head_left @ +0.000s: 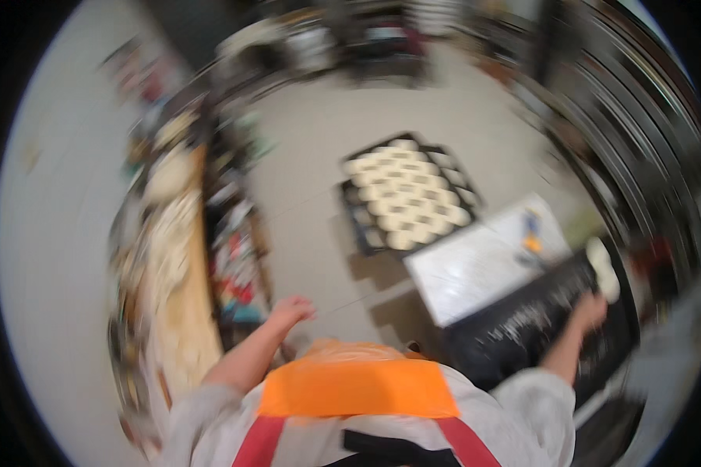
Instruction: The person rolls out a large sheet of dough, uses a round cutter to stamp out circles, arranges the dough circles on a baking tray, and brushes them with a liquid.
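Observation:
My right hand (590,312) reaches over a black baking tray (475,342) at the right, its fingers bent around the near end of a pale, lobed piece of dough (603,271). The dough lies along the tray's far right corner, and motion blur softens the fingertips. White flour is scattered over the tray's dark surface. My left hand (291,309) hangs in the air left of my orange apron (358,387), with nothing in it and its fingers loosely apart. Ahead, a dark tray (346,165) carries rows of pale dough pieces (405,191).
A white board (483,261) with a blue-and-orange tool (531,229) adjoins the black tray. More trays sit under the filled one. Along the left runs a wooden worktop (183,327) with dough, cluttered shelving beside it. A metal rack (631,101) stands at the right.

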The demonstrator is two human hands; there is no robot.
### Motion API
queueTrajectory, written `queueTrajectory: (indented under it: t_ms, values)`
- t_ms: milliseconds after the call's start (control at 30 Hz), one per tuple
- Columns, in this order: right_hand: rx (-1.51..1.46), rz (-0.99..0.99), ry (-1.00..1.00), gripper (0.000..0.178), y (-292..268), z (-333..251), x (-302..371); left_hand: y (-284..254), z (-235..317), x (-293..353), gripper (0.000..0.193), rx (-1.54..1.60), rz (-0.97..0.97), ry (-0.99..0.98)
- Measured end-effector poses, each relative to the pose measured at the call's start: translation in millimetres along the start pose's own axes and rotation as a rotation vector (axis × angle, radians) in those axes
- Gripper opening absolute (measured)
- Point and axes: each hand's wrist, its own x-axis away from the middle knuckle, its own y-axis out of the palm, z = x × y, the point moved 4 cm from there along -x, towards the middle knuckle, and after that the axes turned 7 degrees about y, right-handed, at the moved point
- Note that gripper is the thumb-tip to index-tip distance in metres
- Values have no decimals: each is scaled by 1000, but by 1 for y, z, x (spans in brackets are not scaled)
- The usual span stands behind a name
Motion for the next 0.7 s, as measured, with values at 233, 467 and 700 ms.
queueTrajectory:
  t_ms: [233,467,700]
  values:
    - [703,-60,-280,29,0,65,85,-216,-39,-3,20,-552,777,175]
    - [946,-150,-476,24,12,61,150,-486,-122,34,40,-452,1581,-128]
    - [-199,-321,168,22,-82,-75,231,-598,-109,-12,46,-835,913,-191]
